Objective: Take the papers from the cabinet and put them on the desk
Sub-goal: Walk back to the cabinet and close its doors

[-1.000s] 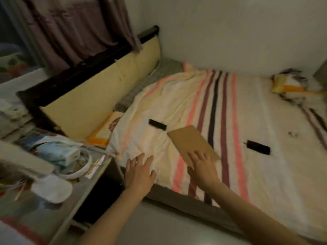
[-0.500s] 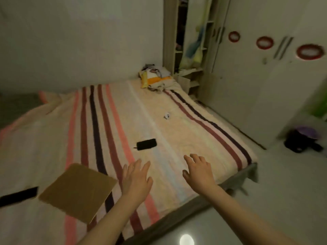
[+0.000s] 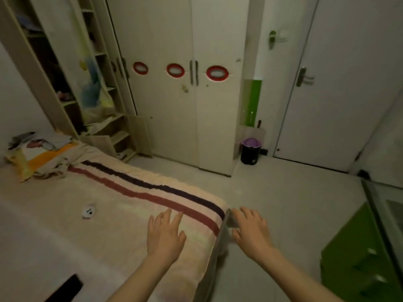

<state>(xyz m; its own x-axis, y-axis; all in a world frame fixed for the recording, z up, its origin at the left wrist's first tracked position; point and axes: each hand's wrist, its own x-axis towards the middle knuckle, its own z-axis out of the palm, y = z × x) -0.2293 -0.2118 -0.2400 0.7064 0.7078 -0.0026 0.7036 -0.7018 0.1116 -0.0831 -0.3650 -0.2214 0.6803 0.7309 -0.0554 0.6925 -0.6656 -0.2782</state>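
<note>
A tall white cabinet (image 3: 178, 105) with red oval rings on its shut doors stands straight ahead across the floor. To its left an open shelf section (image 3: 102, 88) holds cloth and coloured bags. No papers show in this view. My left hand (image 3: 164, 235) hovers over the foot of the bed with fingers spread and nothing in it. My right hand (image 3: 250, 231) is held out past the bed's corner, fingers apart and holding nothing.
The striped bedspread (image 3: 104, 205) fills the lower left, with a small white object (image 3: 89, 211), a dark flat object (image 3: 65, 288) and a pile of folded bedding (image 3: 41, 155). A black bin with a purple lid (image 3: 250, 151) stands by a shut door (image 3: 340, 88). Green furniture (image 3: 362, 256) is at the right.
The view has swung right from the bed's head and a cluttered table to the cabinet and door. The brown board on the bed has left the view. Both hands stay open and empty.
</note>
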